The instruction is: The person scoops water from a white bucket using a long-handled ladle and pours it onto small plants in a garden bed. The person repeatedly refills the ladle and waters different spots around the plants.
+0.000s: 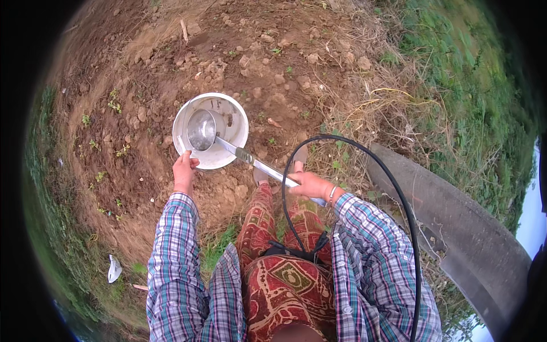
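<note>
A white plastic bucket (237,112) hangs or stands before me over the soil; its inside shows dark stains. My left hand (185,172) grips its thin wire handle by the pale grip, at the bucket's near left rim. A round metal ladle (201,129) lies with its bowl inside the bucket. Its long flat handle crosses the rim, with a dark band wrapped around part of it. My right hand (305,185) is closed around the far end of that handle. I cannot tell whether the bucket touches the ground.
Cloddy brown soil (265,77) with small green seedlings (123,150) spreads ahead and left. Dry grass (384,102) and green bushes edge the right, beside a large curved grey slab (453,205). A black cable (384,164) loops by my right arm. A white scrap (114,269) lies lower left.
</note>
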The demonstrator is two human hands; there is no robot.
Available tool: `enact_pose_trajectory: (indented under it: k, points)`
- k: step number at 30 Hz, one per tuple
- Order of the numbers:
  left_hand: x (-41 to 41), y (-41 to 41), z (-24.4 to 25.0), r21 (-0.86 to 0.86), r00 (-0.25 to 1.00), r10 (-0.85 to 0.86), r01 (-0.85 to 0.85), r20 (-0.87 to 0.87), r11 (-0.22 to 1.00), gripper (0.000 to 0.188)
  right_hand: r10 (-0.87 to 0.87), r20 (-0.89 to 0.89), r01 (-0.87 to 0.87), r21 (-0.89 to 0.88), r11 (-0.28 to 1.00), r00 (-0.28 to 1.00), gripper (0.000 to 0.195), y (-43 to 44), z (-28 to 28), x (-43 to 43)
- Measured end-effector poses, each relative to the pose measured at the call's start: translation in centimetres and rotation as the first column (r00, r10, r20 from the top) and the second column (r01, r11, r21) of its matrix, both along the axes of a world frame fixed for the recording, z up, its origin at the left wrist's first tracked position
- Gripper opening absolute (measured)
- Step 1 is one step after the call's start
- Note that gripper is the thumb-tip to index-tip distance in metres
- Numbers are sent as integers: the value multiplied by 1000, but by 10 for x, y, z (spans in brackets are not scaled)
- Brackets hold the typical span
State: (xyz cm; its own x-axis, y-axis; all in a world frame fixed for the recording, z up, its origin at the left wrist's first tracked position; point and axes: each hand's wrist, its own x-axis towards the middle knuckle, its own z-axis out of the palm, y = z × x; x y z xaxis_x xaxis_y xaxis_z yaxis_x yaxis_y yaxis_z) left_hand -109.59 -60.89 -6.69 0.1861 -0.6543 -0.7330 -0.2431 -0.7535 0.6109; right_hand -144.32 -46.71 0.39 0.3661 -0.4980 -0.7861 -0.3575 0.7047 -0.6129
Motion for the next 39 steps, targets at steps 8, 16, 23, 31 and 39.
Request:
enact_pose_trajectory:
  k: [8, 16, 23, 31, 39]
  points:
    - [-3, 3, 2, 36, 1000, 22, -21, -6, 999, 38, -424, 166, 384, 225, 895, 890, 42, 111, 39, -44]
    - [-8, 4, 12, 16, 1000, 3, -3, -4, 1000, 38, -612, 90, 573, 266, 775, 786, 46, 179, 56, -52]
    - [-7, 4, 16, 25, 1000, -5, 4, 21, 1000, 39, -720, -63, 709, 254, 658, 691, 51, 206, 26, -54]
    - [-3, 2, 12, 42, 1000, -19, 19, 14, 999, 39, -766, -161, 783, 100, 614, 622, 44, 205, -64, -61]
    - [-7, 2, 21, 47, 997, -31, 27, 76, 999, 39, -772, -292, 822, 121, 556, 565, 35, 174, -112, -64]
